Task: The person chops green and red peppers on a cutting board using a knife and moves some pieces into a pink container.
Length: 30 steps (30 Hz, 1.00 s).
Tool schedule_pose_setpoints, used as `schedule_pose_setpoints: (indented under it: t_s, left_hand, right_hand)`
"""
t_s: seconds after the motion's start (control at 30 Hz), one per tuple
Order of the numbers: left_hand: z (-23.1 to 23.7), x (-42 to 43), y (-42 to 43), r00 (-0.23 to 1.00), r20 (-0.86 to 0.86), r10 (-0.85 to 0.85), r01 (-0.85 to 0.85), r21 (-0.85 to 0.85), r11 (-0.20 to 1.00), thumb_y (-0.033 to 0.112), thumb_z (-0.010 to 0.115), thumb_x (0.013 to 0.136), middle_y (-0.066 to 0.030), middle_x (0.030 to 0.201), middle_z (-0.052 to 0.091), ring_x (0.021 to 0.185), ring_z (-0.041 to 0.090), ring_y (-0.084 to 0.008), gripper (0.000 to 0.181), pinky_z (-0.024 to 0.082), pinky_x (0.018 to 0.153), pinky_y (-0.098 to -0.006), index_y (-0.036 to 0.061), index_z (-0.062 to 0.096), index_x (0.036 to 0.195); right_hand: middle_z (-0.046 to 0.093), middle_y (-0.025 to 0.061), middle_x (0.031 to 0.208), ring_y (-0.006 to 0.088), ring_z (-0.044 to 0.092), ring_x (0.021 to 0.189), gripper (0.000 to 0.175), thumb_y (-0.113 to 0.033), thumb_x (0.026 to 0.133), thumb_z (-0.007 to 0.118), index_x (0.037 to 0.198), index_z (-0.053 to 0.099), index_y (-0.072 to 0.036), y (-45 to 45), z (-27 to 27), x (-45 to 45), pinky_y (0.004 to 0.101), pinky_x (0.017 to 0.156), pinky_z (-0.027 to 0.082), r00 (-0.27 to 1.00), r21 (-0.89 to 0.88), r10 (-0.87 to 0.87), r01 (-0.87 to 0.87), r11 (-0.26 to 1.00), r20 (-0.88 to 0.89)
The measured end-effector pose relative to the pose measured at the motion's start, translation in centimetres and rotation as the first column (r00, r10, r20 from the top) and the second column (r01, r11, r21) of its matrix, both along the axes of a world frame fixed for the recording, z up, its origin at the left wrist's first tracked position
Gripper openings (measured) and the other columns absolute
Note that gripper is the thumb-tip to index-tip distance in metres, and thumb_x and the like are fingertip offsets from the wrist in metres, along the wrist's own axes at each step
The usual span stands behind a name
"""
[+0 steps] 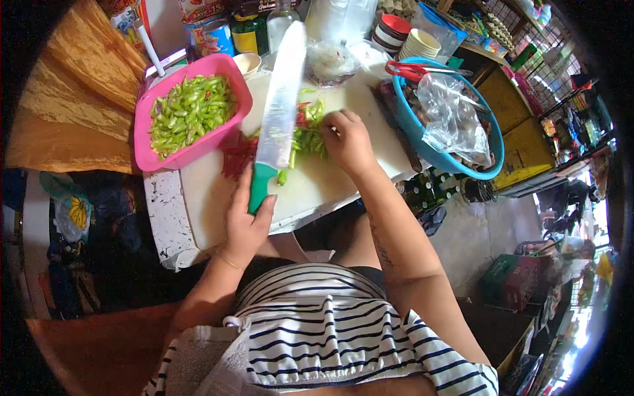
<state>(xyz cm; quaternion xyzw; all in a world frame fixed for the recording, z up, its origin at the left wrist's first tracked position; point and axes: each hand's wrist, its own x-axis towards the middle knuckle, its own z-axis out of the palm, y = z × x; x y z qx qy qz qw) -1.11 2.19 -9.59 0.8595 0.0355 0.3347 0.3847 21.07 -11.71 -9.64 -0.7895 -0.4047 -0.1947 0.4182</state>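
My left hand [247, 218] is closed around the green handle of a large kitchen knife [281, 99], its broad blade tilted up over a white cutting board [213, 208]. Under and beside the blade lie green chili peppers [312, 141] and, to the left, a heap of red chilies [239, 157]. At the right edge of the green peppers is my right hand [349, 138], fingers curled; whether it pinches something cannot be told. A pink plastic basin [193, 162] full of cut green peppers, with a few red bits, stands left of the knife.
A blue basin [498, 153] at the right holds a clear plastic bag [453, 119] and red-handled scissors or tongs [408, 70]. Stacked bowls [418, 45], cans [218, 38], a glass bottle [282, 24] and a bagged food item [332, 62] line the back. An orange curtain [84, 94] hangs at left.
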Motion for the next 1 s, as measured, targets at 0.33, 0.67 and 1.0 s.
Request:
schedule_pose_setpoints:
  t_s: [0.33,0.67,1.0]
  left_hand:
    - [-0.1,-0.5,-0.1,0.993,0.101,-0.059,0.114,-0.733,0.671,0.001,0.056,0.095,-0.0031,0.094,0.056,0.063,0.053,-0.0078,0.061,0.05,0.057,-0.0231,0.0053,0.03,0.15]
    - [-0.1,-1.1,-0.3,0.988,0.103,-0.113,0.153,-0.695,0.703,-0.001,0.057,0.094,-0.0019,0.092,0.055,0.067,0.052,-0.0068,0.067,0.049,0.059,-0.0224,0.0091,0.028,0.154]
    - [1.1,-0.3,-1.8,0.977,-0.11,-0.184,0.19,0.053,0.98,0.007,0.07,0.086,-0.0261,0.122,0.063,0.104,0.065,-0.0388,0.065,0.05,0.089,-0.0422,0.0007,0.043,0.145]
  right_hand:
    - [0.069,-0.0018,0.106,0.023,0.06,0.109,0.03,-0.023,0.073,0.07,0.103,0.071,-0.021,9.3,5.6,-0.2,0.048,0.086,0.043,0.948,-0.791,0.24,0.02,0.612,0.21]
    - [0.067,0.0054,0.097,0.0293,0.062,0.099,0.02,-0.015,0.08,0.068,0.1,0.072,-0.017,-1.8,7.1,-1.1,0.0472,0.086,0.046,0.993,-0.507,-0.055,0.102,0.856,0.107]
    - [0.063,0.0071,0.097,0.033,0.056,0.092,0.022,-0.008,0.07,0.077,0.092,0.073,-0.011,-8.7,-1.2,-1.2,0.0422,0.085,0.044,0.996,-0.176,0.081,-0.075,0.982,0.027]
